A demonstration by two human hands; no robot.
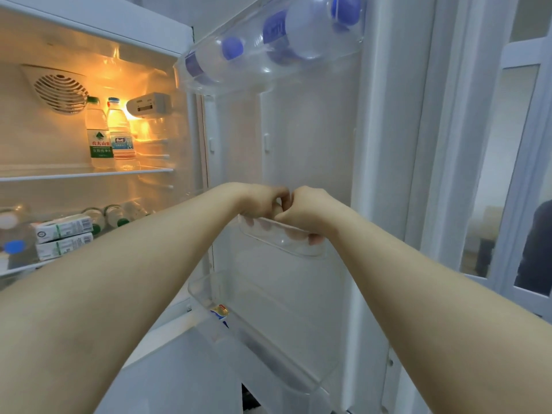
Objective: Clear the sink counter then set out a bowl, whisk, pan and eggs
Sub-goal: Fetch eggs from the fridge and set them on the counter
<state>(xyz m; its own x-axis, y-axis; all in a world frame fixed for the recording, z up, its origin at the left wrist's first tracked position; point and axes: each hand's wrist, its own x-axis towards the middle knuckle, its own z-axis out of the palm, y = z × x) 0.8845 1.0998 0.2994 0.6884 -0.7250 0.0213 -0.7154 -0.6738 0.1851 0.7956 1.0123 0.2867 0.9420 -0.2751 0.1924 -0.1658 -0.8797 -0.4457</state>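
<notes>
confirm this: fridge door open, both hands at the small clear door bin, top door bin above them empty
Not quite. In the head view the top door bin holds blue-capped bottles lying on their sides, so it is not empty. The fridge door is open, and the left hand and right hand are at the small clear door bin.

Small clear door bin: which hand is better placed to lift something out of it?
Probably the right hand: its fingertips show deepest through the door bin wall. The left hand sits nearer the rim.
</notes>
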